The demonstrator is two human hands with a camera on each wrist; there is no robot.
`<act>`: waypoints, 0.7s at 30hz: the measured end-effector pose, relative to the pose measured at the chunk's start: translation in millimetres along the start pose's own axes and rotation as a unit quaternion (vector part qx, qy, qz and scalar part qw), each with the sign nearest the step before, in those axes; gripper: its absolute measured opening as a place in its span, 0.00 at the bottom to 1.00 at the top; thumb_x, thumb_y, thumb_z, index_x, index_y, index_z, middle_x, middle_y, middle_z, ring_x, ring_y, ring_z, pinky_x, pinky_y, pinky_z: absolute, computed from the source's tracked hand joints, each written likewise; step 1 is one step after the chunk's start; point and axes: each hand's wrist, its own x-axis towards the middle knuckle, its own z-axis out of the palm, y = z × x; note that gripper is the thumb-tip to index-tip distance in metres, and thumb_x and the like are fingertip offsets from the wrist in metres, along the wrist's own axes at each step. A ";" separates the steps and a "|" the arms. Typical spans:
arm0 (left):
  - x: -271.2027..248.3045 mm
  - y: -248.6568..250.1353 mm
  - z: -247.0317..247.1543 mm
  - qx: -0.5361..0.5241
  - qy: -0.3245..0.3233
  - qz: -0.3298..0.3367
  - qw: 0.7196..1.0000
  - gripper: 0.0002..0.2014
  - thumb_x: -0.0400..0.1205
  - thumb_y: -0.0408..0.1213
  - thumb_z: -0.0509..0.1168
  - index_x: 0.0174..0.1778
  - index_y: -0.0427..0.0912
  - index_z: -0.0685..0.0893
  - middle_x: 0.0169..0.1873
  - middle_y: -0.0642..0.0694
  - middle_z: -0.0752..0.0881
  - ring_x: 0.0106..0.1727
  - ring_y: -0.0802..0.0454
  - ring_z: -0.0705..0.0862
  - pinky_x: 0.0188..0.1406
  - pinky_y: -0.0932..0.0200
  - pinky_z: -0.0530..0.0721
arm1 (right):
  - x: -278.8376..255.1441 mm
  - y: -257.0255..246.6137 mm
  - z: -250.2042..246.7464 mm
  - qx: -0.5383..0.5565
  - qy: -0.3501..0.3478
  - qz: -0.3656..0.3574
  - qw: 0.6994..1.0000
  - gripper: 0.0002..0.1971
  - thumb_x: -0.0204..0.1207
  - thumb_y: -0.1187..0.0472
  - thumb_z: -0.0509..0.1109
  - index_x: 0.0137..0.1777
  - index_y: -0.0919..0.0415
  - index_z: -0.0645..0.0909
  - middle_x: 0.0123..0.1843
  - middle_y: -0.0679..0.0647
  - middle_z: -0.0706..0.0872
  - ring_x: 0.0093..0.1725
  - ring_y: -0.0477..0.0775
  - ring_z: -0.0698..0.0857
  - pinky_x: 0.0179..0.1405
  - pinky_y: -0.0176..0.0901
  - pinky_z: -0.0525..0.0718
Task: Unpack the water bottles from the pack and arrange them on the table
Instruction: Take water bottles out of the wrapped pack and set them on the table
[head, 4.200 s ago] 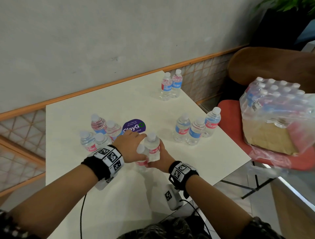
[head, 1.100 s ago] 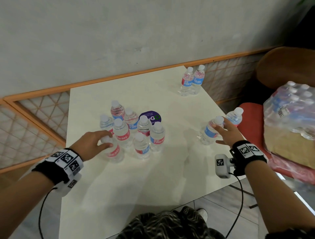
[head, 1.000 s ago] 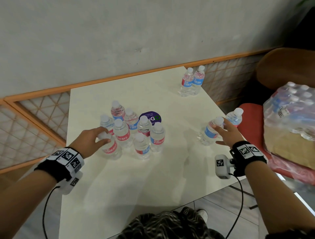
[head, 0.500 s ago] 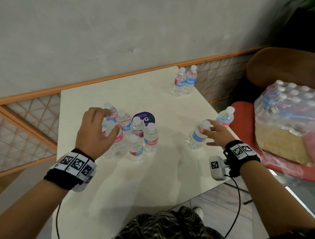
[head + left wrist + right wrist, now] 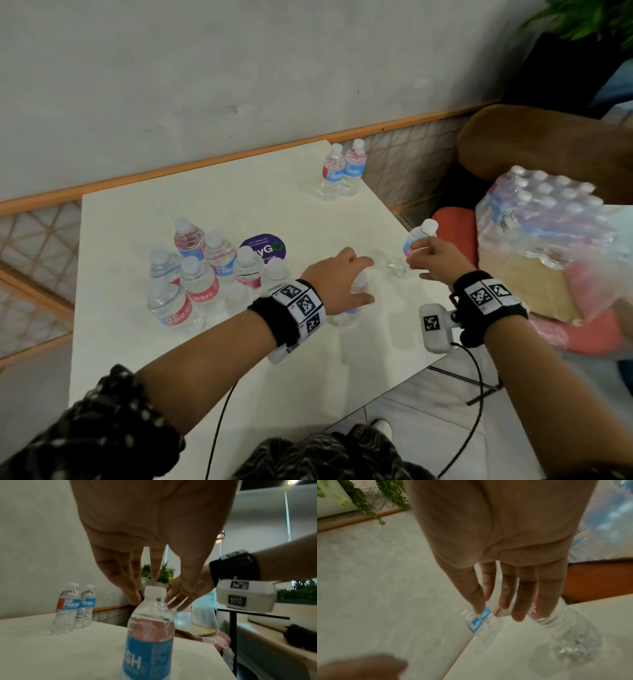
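Observation:
A clear water bottle with a blue and red label stands on the white table. My left hand arches over its white cap, fingers straight and spread either side, not closed on it. Close to the table's right edge a second bottle stands, and my right hand touches its upper part with straight fingers; its base shows below them. The shrink-wrapped pack with several bottles lies on a red chair at the right.
Several bottles stand in a cluster at the table's left beside a purple sticker. A pair of bottles stands at the far right corner. A wall with an orange rail borders the table's far side.
My left hand left the cluster and swung right onto the nearer of the two right-hand bottles. The right hand shifted from that bottle to the one at the table's edge.

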 end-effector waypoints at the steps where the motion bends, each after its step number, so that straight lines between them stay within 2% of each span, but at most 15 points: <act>1: 4.2 -0.7 4.2 0.011 -0.026 -0.007 1.000 0.26 0.79 0.54 0.65 0.72 0.49 0.72 0.63 0.46 0.72 0.56 0.41 0.82 0.57 0.49 0.80 | 4.8 3.1 -6.1 -0.002 0.031 -0.003 1.000 0.13 0.73 0.68 0.72 0.55 0.58 0.76 0.49 0.59 0.83 0.48 0.56 0.83 0.53 0.53 0.82; 3: 7.7 -4.5 8.1 0.020 -0.047 -0.008 0.999 0.20 0.82 0.49 0.64 0.67 0.45 0.77 0.59 0.43 0.73 0.53 0.39 0.82 0.54 0.51 0.78 | 11.5 7.0 -13.2 -0.017 0.074 -0.011 0.997 0.19 0.72 0.67 0.74 0.61 0.59 0.75 0.52 0.58 0.81 0.48 0.57 0.82 0.52 0.55 0.83; 5: 5.3 -8.7 5.6 0.021 -0.058 -0.002 0.998 0.16 0.82 0.45 0.63 0.63 0.42 0.81 0.55 0.41 0.76 0.54 0.40 0.81 0.48 0.57 0.73 | 18.7 11.1 -17.3 -0.040 0.112 -0.028 0.992 0.20 0.69 0.66 0.75 0.59 0.60 0.75 0.52 0.56 0.81 0.46 0.56 0.82 0.47 0.52 0.82; 7: -3.2 -14.7 0.5 0.015 -0.070 0.003 0.997 0.16 0.81 0.44 0.65 0.62 0.42 0.84 0.53 0.41 0.80 0.55 0.43 0.80 0.46 0.61 0.69 | 26.5 14.7 -18.8 -0.067 0.137 -0.037 0.988 0.21 0.64 0.61 0.76 0.58 0.59 0.76 0.49 0.55 0.83 0.47 0.60 0.85 0.44 0.51 0.84; 9: -16.8 -23.9 -3.9 0.006 -0.076 0.006 0.997 0.16 0.79 0.45 0.68 0.61 0.44 0.85 0.53 0.43 0.83 0.56 0.46 0.80 0.48 0.62 0.70 | 31.9 13.7 -17.0 -0.068 0.151 -0.024 0.986 0.29 0.65 0.60 0.77 0.66 0.59 0.72 0.54 0.58 0.81 0.53 0.64 0.84 0.49 0.59 0.87; 11: -35.3 -34.5 -7.9 -0.008 -0.082 0.006 0.997 0.16 0.78 0.44 0.69 0.60 0.44 0.86 0.50 0.45 0.84 0.54 0.48 0.81 0.46 0.63 0.70 | 37.4 12.7 -15.1 -0.051 0.158 -0.018 0.986 0.32 0.67 0.60 0.78 0.69 0.60 0.67 0.60 0.63 0.79 0.57 0.65 0.82 0.52 0.65 0.86; 13: -57.2 -46.3 -11.4 -0.023 -0.086 -0.002 0.996 0.15 0.77 0.42 0.70 0.59 0.45 0.87 0.45 0.49 0.82 0.49 0.51 0.81 0.43 0.65 0.69 | 45.5 14.8 -16.0 -0.039 0.155 -0.023 0.987 0.36 0.65 0.54 0.78 0.71 0.53 0.64 0.65 0.62 0.78 0.59 0.65 0.82 0.52 0.65 0.87; 15: -79.1 -60.4 -15.6 -0.031 -0.085 -0.009 0.996 0.15 0.76 0.42 0.71 0.58 0.46 0.87 0.44 0.52 0.82 0.46 0.55 0.81 0.42 0.66 0.70 | 59.4 20.9 -18.2 -0.034 0.140 -0.017 0.989 0.40 0.64 0.49 0.77 0.74 0.44 0.60 0.71 0.57 0.74 0.62 0.64 0.82 0.52 0.62 0.87; 18: -108.0 -84.5 -21.8 -0.033 -0.086 -0.030 0.995 0.14 0.75 0.43 0.73 0.56 0.48 0.88 0.36 0.63 0.78 0.37 0.69 0.76 0.37 0.79 0.67 | 55.0 11.0 -13.3 -0.039 0.113 -0.001 0.993 0.29 0.74 0.53 0.72 0.74 0.46 0.65 0.69 0.56 0.76 0.58 0.64 0.84 0.47 0.53 0.87; 21: -130.7 -106.2 -29.0 -0.031 -0.091 -0.054 0.994 0.15 0.74 0.44 0.74 0.56 0.50 0.88 0.35 0.62 0.76 0.37 0.71 0.75 0.38 0.78 0.69 | 52.6 7.5 -11.8 -0.039 0.104 0.008 0.994 0.20 0.78 0.54 0.68 0.69 0.49 0.71 0.62 0.59 0.81 0.47 0.61 0.87 0.42 0.50 0.87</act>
